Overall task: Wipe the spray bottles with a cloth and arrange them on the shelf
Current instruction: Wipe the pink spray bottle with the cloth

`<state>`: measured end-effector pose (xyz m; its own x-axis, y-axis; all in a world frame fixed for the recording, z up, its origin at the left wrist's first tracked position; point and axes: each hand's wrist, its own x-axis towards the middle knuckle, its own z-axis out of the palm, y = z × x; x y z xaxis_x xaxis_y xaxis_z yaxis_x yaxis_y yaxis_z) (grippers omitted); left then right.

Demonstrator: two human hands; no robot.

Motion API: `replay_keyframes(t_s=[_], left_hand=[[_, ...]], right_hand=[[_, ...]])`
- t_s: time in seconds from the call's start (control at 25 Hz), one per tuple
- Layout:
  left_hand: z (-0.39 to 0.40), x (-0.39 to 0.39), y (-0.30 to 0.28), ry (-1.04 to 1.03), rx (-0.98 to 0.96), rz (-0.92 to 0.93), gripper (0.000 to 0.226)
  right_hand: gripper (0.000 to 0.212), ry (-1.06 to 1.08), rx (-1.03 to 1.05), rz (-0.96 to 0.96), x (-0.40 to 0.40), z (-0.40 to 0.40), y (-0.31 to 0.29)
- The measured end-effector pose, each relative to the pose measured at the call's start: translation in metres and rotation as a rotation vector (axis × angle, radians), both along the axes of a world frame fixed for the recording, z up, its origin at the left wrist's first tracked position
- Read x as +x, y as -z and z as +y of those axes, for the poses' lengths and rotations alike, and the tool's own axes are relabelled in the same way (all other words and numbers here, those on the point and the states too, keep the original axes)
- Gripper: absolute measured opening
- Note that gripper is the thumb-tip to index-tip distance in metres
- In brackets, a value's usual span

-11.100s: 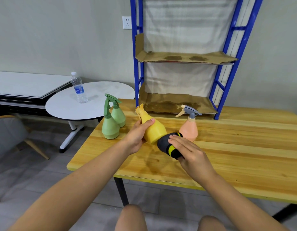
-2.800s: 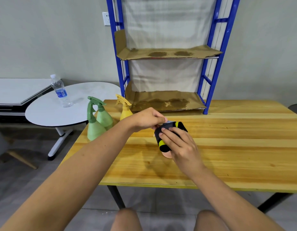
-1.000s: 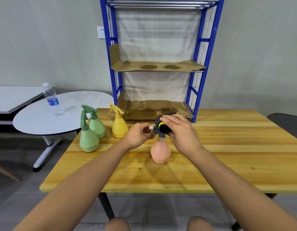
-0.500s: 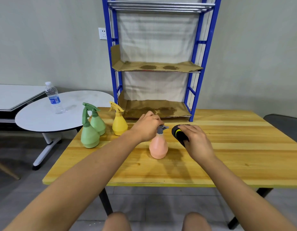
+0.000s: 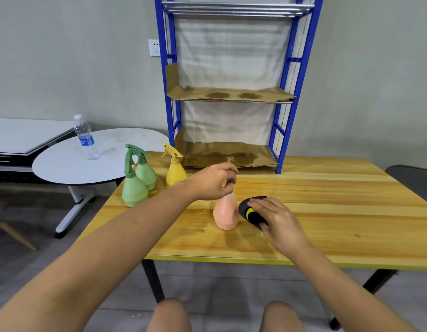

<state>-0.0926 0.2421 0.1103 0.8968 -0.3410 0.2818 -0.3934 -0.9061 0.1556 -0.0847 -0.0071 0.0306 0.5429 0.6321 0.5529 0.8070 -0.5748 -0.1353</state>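
A water bottle (image 5: 84, 136) stands upright on the round white table (image 5: 64, 164) (wall socket (image 5: 154, 47) behind).

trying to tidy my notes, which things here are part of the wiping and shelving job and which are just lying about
Part of the job:
pink spray bottle
black-and-yellow cloth
yellow spray bottle
two green spray bottles
blue shelf

Lying about:
water bottle
round white table

A plain workroom: bare grey wall (image 5: 64, 68), blue metal shelf (image 5: 285, 92), wooden table (image 5: 351, 212)
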Motion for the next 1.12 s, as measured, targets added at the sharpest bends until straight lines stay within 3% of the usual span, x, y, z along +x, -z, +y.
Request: replay_keyframes(t_s=[0.08, 0.28, 0.6, 0.88, 1.12], left_hand=[[0.0, -0.001, 0.004, -0.019, -0.066, -0.014, 0.022], [-0.015, 0.002, 0.001, -0.298, -0.356, 0.101, 0.053], [0.0, 0.015, -0.003, -0.284, -0.304, 0.14, 0.021], [0.015, 0.024, -0.006, -0.16, -0.296, 0.225, 0.022], [0.019, 0.03, -0.007, -0.13, -0.276, 0.232, 0.024]], right_hand=[[0.072, -0.046, -0.008, -0.003, -0.005, 0.005, 0.007], [0.072, -0.172, -0.097, -0.061, -0.009, 0.029, 0.012], [0.067, -0.181, -0.069, -0.082, 0.007, 0.067, 0.009], [0.069, -0.267, -0.239, -0.129, -0.008, 0.075, 0.057], [0.054, -0.068, -0.05, -0.174, 0.009, 0.094, 0.009]])
